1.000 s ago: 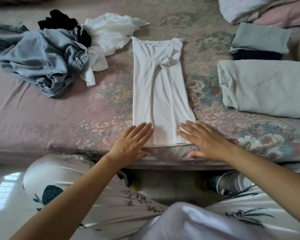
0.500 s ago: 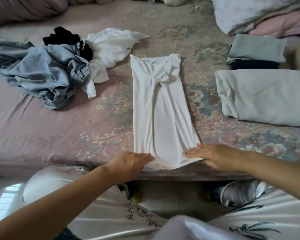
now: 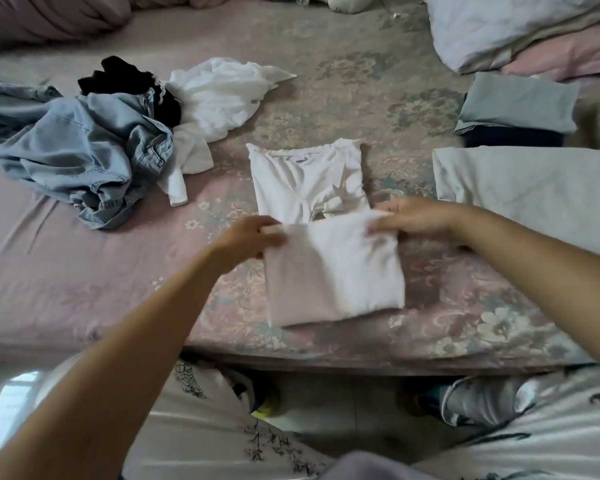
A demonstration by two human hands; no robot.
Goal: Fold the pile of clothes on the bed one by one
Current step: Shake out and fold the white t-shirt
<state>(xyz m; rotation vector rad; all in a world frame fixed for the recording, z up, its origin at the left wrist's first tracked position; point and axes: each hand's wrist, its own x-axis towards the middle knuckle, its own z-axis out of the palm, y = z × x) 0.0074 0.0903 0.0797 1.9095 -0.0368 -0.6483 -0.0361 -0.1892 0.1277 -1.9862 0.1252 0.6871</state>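
A white shirt (image 3: 329, 265) lies in the middle of the bed (image 3: 84, 271), its lower half doubled up over the body and its collar end pointing away from me. My left hand (image 3: 253, 235) pinches the hem's left corner. My right hand (image 3: 413, 216) pinches the hem's right corner. Both corners sit about halfway up the shirt. To the left lies the unfolded pile: a crumpled denim garment (image 3: 80, 150), a black garment (image 3: 125, 81) and a white garment (image 3: 219, 98).
Folded clothes lie at the right: a large pale grey piece (image 3: 534, 188) and a grey-green piece (image 3: 516, 102) on top of a dark one. Pillows (image 3: 516, 26) sit at the back right. The bed's front edge (image 3: 361, 362) runs just above my knees.
Both hands took hold of the hem's corners at the bed's front edge and carried them away from me, doubling the lower half of the shirt over its body.
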